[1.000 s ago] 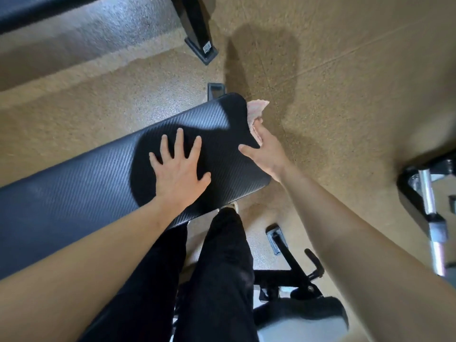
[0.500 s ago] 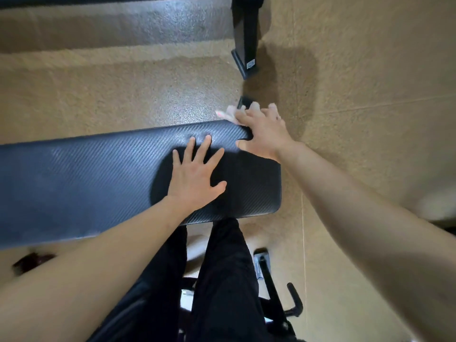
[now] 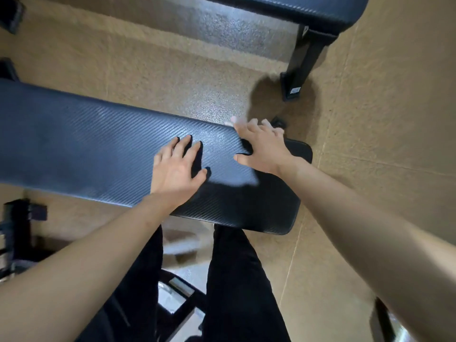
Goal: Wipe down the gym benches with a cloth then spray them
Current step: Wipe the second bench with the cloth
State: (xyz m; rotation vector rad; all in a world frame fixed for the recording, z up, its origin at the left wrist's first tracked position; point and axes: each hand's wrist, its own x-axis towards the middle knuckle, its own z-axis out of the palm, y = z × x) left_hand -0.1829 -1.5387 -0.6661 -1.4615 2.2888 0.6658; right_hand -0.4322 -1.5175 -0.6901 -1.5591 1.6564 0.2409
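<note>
Both hands (image 3: pixel 217 159) on bench (image 3: pixel 86 144)

The bench pad (image 3: pixel 103 144) is black with a fine diagonal carbon-fibre weave that shines bluish-grey where light falls on it. The cloth (image 3: pixel 232 120), at twelve o'clock of the right hand (image 3: pixel 264 149), shows only as a pale pinkish-white sliver — blurred. The floor (image 3: pixel 385 119) is speckled tan, with a grey glossy band at twelve o'clock. The trousers (image 3: pixel 237 280) are plain black — as is the second bench (image 3: pixel 296 8) at one o'clock.
</note>
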